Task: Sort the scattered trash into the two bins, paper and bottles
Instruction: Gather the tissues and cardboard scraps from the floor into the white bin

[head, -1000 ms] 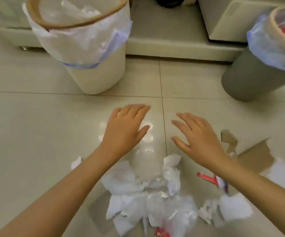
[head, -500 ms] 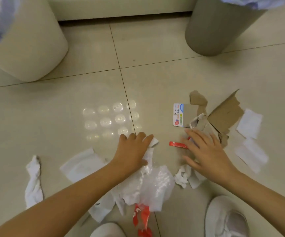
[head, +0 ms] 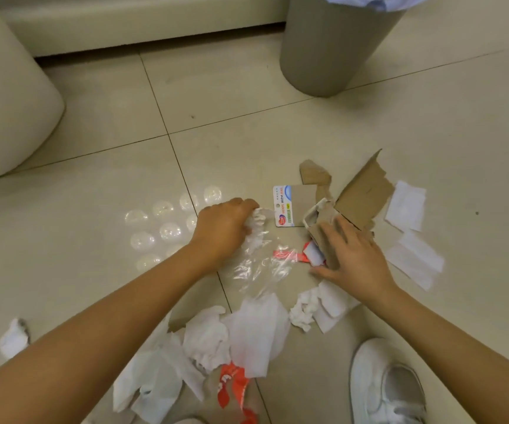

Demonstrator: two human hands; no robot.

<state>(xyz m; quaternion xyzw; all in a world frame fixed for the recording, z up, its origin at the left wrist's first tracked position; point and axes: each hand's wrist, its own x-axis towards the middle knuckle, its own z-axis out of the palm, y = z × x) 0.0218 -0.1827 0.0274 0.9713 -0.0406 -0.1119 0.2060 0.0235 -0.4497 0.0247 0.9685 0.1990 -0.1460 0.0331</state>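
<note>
Trash lies scattered on the tiled floor. My left hand [head: 225, 228] grips a crumpled white tissue [head: 256, 231] with a clear plastic film [head: 259, 270] trailing below it. My right hand [head: 351, 255] lies with spread fingers on torn brown cardboard [head: 363, 194] and a small white scrap with a red wrapper [head: 286, 255] beside it. A printed card [head: 283, 209] lies between the hands. White tissues [head: 247, 332] pile up near my feet. The cream bin [head: 5, 102] stands at the far left, the grey bin [head: 332, 44] at the top right.
Flat white paper pieces [head: 409, 234] lie right of the cardboard. A lone tissue [head: 13, 338] sits at the lower left, and a red-orange wrapper [head: 234, 390] at the bottom. My white shoe [head: 384, 387] is at the lower right. A cabinet base [head: 124, 26] runs behind the bins.
My left hand has closed on a tissue and lifted it forward. My right hand has shifted onto the cardboard scraps. The view has moved closer to the floor.
</note>
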